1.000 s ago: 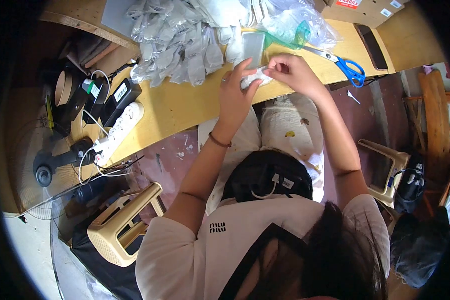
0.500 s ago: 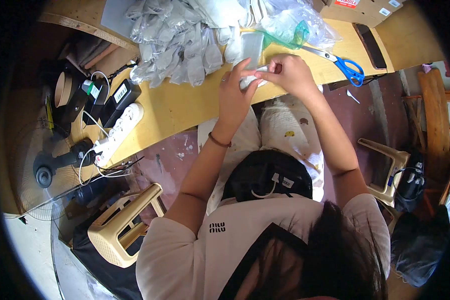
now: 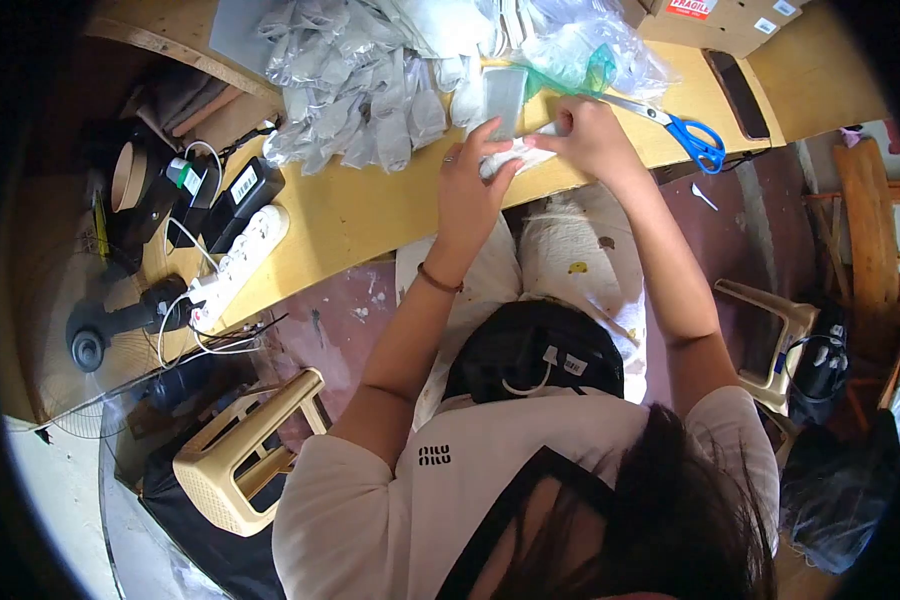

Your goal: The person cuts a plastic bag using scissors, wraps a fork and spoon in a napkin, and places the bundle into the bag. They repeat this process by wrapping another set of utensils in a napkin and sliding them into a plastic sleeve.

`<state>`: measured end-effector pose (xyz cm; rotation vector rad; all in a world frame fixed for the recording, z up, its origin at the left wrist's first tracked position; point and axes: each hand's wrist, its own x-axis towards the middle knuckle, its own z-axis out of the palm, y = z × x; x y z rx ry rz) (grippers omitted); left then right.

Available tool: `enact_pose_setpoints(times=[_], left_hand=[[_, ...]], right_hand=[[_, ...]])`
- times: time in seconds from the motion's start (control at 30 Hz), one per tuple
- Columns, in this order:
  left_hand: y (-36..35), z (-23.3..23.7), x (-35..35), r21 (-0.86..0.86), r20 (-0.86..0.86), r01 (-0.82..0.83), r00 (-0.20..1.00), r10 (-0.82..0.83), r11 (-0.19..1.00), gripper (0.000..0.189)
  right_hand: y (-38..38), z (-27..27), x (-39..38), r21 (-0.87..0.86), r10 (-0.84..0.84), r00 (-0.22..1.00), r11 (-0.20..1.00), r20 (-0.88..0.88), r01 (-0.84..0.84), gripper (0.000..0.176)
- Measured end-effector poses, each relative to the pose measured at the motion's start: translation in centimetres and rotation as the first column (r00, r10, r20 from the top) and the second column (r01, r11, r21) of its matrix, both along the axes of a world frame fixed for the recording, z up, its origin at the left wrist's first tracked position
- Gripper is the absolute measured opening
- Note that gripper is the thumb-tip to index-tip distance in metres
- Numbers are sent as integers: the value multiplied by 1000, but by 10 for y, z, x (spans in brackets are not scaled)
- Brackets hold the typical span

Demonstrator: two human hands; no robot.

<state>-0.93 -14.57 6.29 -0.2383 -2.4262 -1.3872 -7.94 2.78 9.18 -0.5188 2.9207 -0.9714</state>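
Observation:
Between my two hands, just above the table's front edge, is a small white piece [image 3: 515, 157] that looks like folded tissue or thin film; its exact kind cannot be made out. My left hand [image 3: 470, 178] pinches its left end between thumb and fingers. Pinching the right end is my right hand [image 3: 592, 140], with its fingers curled in. Right behind them a clear rectangular plastic container [image 3: 504, 95] lies on the table. A large pile of clear-wrapped whitish packets [image 3: 360, 100] spreads to the left of it.
Blue-handled scissors [image 3: 695, 142] and a dark phone [image 3: 737, 95] lie at right, near a cardboard box [image 3: 720, 22]. Clear and green plastic bags [image 3: 600, 60] are behind my right hand. A power strip [image 3: 240, 265] and a fan [image 3: 88, 350] stand left.
My right hand has moved slightly right, away from my left hand, and more of the white piece shows stretched between them. My left hand stays nearly still.

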Motion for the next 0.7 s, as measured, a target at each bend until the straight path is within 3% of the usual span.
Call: enact_pose_setpoints(times=[0.13,0.23,0.33,0.4,0.47,0.53,0.67,0.7], left_hand=[[0,-5,-2,-30,-55,7,998,-9,1000,44],[0,-2,-1,-138,-127,16,991,-34,990,42],[4,4,3,-266,-159,32,984,-76,963,40],[4,-1,4,-274,-132,29,989,-68,961,40],[2,-6,2,-337,-209,-17,976,-57,941,33],[2,-7,2,-423,-287,-61,955,-70,904,29],[-9,12,-7,-496,-183,60,968,-172,866,22],[-15,22,-13,-521,-224,28,960,-169,853,21]], right_hand=[[12,-15,-8,-178,43,999,983,-27,-47,34],[12,-27,-6,-222,-96,978,974,-183,54,29],[10,-23,5,-403,-164,985,906,-47,132,25],[16,-27,9,-591,-138,987,790,88,163,16],[19,-32,11,-779,-114,979,592,171,205,12],[27,-40,11,-882,-44,985,439,168,170,10],[33,-34,14,-926,28,953,243,303,287,10],[33,-30,15,-922,33,945,233,325,309,11]])
